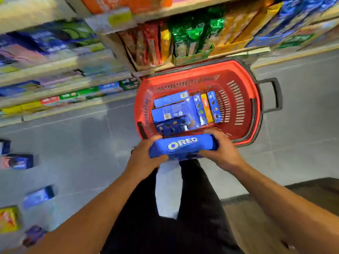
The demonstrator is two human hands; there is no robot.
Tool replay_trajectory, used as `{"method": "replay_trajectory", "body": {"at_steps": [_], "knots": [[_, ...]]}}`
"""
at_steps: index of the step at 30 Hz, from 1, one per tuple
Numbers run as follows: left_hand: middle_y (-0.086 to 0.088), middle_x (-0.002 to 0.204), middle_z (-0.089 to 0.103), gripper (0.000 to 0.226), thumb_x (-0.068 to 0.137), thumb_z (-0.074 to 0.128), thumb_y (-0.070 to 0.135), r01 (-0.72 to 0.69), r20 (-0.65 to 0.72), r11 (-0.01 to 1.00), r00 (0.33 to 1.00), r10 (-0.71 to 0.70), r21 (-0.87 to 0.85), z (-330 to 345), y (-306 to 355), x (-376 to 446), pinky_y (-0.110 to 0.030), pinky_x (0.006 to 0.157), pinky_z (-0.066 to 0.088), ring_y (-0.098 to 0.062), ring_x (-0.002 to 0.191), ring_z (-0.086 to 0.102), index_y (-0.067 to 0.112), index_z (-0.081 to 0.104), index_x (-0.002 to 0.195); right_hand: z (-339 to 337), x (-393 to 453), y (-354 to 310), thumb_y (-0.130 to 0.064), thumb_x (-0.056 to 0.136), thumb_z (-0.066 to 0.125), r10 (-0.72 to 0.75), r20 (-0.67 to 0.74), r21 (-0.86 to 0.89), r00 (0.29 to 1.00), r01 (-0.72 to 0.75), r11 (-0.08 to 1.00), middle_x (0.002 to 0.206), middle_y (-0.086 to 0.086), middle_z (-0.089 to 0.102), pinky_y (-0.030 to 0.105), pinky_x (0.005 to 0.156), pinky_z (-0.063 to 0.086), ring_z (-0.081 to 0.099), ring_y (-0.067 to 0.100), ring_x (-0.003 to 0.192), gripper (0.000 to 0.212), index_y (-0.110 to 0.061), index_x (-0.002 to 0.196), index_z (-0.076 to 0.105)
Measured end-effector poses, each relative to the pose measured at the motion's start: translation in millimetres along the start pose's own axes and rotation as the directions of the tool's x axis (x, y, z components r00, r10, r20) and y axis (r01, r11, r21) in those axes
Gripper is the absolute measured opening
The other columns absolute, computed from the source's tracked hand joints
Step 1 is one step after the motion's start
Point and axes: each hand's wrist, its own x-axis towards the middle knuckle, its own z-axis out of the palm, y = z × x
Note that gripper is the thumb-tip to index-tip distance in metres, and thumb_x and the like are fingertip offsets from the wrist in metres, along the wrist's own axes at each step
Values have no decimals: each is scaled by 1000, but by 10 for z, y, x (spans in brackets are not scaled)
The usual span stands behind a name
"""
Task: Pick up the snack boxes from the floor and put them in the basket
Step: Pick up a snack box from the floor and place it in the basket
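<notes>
A blue Oreo box (183, 146) is held between both hands just above the near rim of the red basket (244, 83). My left hand (145, 158) grips its left end, my right hand (222, 153) its right end. Inside the basket lie several blue snack boxes (176, 110) and an orange one (207, 110). More boxes lie on the grey floor at the left: a blue and pink one (17, 161), a blue one (38, 196), a yellow one (9, 219) and a purple one (34, 235).
Store shelves (60, 66) full of snack packs run along the top and left, close behind the basket. The basket's black handle (273, 95) sticks out to the right. My dark trouser legs and a white shoe (167, 191) stand below the box. A brown mat (311, 191) lies at the right.
</notes>
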Motion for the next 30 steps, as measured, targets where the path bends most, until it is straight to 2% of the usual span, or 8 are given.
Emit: {"method": "replay_trajectory", "body": {"at_steps": [3, 6, 8, 12, 18, 23, 28, 30], "knots": [[2, 121, 59, 83, 55, 69, 55, 55, -44, 998, 997, -56, -27, 363, -195, 257, -17, 91, 39, -11, 106, 56, 19, 57, 129, 45, 330, 381, -36, 58, 83, -7, 39, -56, 999, 9, 998, 111, 3, 61, 28, 89, 44, 57, 18, 102, 65, -17, 116, 62], [-6, 122, 60, 74, 61, 86, 28, 87, -69, 996, 994, -85, 32, 685, -421, 658, -10, 90, 31, -16, 109, 55, 11, 59, 128, 159, 723, 793, -34, 59, 82, 25, 77, -81, 997, -19, 996, 116, 7, 60, 28, 89, 44, 56, 18, 104, 69, -11, 121, 60], [-11, 125, 60, 70, 63, 88, 16, 79, -104, 994, 992, -71, 73, 830, -552, 926, -10, 94, 28, -20, 112, 55, 8, 59, 126, 250, 973, 978, -28, 60, 85, 34, 71, -107, 997, -26, 994, 114, 5, 59, 24, 84, 44, 55, 15, 102, 67, -13, 120, 60], [-13, 130, 55, 71, 67, 85, 19, 101, -96, 979, 992, -85, 179, 1169, -1005, 1531, -22, 98, 32, -29, 117, 53, 9, 55, 130, 598, 1505, 1421, -21, 61, 87, 67, 76, -235, 995, -47, 971, 110, 6, 57, 30, 80, 43, 56, 23, 101, 64, -16, 118, 59], [-15, 143, 40, 76, 80, 75, 26, 253, -70, 920, 968, -243, 298, 1577, -1573, 2061, -41, 101, 39, -34, 127, 45, 15, 37, 145, 1145, 2042, 1947, -22, 69, 84, 134, 148, -375, 980, -69, 924, 128, 10, 47, 27, 87, 35, 50, 27, 114, 69, -12, 129, 50], [-17, 140, 44, 74, 78, 76, 30, 292, -137, 928, 954, -266, 232, 1812, -1817, 2348, -38, 104, 37, -32, 128, 42, 14, 41, 141, 1457, 2331, 2178, -21, 75, 80, 141, 185, -481, 973, -36, 876, 141, 12, 35, 36, 94, 41, 49, 34, 121, 90, -10, 147, 27], [-14, 118, 61, 53, 74, 72, 29, 290, -125, 933, 955, -268, 215, 1798, -1926, 2528, -36, 85, 47, -32, 107, 58, 12, 56, 121, 1446, 2462, 2202, -19, 74, 79, 123, 183, -560, 975, 0, 829, 130, 15, 40, 46, 84, 48, 56, 42, 104, 69, -7, 130, 40], [-13, 121, 59, 52, 76, 72, 23, 283, -121, 932, 958, -262, 227, 1793, -1933, 2514, -36, 86, 46, -30, 109, 56, 13, 55, 123, 1433, 2429, 2194, -16, 74, 79, 125, 176, -571, 976, -2, 821, 129, 13, 40, 44, 79, 48, 57, 42, 101, 67, -8, 128, 40]]}}
